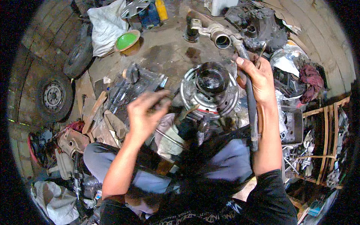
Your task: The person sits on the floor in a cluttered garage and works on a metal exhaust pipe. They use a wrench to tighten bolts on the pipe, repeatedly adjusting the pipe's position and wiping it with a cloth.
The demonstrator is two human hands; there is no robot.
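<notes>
Between the knees, greasy steel hub [210, 90] looks heavy, slippery; right hand [258, 77] clamps long bar [250, 101], left hand [144, 112] pinches small tool [186, 111].

Around the hub [210, 90], taken as landmark: shiny silver metal, black greasy centre, thin red band along the lower edge. Just right of it, a dull grey-black pipe [250, 108]. Above it, a pale grey tube [221, 37] with dark mouth. Far upper left, a green bowl [126, 40] with tan rim, beside an off-white sack [107, 26]; further up, a yellow bottle [161, 9] against a blue can [150, 17]. Far left, 2 black tyres [54, 96], the lower with a grey rim. Right, a maroon rag [310, 80] above a brown wooden crate [326, 142]. Below, grey-blue trousers [228, 161] and black shirt [210, 213] with faint white print.
</notes>
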